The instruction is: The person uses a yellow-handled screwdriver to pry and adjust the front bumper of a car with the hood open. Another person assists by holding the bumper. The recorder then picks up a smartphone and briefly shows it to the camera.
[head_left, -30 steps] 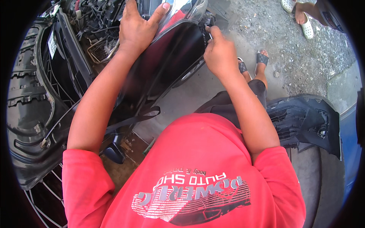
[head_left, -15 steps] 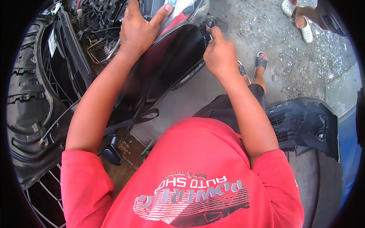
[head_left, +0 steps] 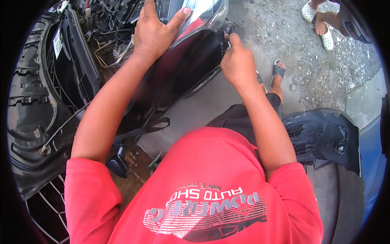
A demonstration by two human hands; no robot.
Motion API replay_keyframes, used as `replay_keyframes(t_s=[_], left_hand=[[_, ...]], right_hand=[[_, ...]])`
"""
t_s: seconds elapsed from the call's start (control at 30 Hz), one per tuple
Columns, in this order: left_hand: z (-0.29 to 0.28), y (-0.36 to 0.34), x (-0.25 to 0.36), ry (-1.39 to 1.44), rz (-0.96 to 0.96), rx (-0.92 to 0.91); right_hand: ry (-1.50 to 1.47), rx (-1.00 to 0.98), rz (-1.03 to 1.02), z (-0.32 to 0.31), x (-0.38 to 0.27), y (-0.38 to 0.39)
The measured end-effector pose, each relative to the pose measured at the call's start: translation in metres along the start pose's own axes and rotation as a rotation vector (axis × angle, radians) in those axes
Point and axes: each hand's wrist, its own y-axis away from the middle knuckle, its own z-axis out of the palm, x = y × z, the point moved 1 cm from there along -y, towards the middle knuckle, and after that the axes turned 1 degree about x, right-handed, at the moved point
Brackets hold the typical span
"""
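Observation:
My left hand (head_left: 155, 35) lies at the inner edge of a car's clear headlight (head_left: 213, 17), thumb spread away from the fingers. Its fingertips run out past the top of the picture. Below the headlight is a glossy black fender (head_left: 185, 61), with red reflected in it. At the fender's front end, my right hand (head_left: 239, 61) is closed, the index finger and thumb reaching toward the dark gap beside the headlight. A thin metal tool (head_left: 229, 43) shows at its fingertips; the rest is hidden in the fist.
The engine bay (head_left: 111, 28) and raised black hood (head_left: 32, 105) are on the left. A detached black bumper (head_left: 325, 134) lies at the right. Another person's feet in white clogs (head_left: 327, 40) stand on the gravel (head_left: 313, 73). A black strap (head_left: 146, 128) hangs beside the fender.
The car and both hands appear slightly lower and farther right in the picture. The left hand keeps its place by the headlight; the right hand stays closed at the fender's end.

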Motion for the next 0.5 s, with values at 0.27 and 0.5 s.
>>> replay_keyframes(t_s=[0.27, 0.5], left_hand=[[-0.003, 0.000, 0.002, 0.014, -0.034, -0.023], [-0.006, 0.000, 0.004, 0.022, -0.050, -0.027]], right_hand=[[0.037, -0.080, 0.067, -0.006, -0.002, -0.003], [0.060, -0.058, 0.054, -0.006, -0.003, 0.001]])
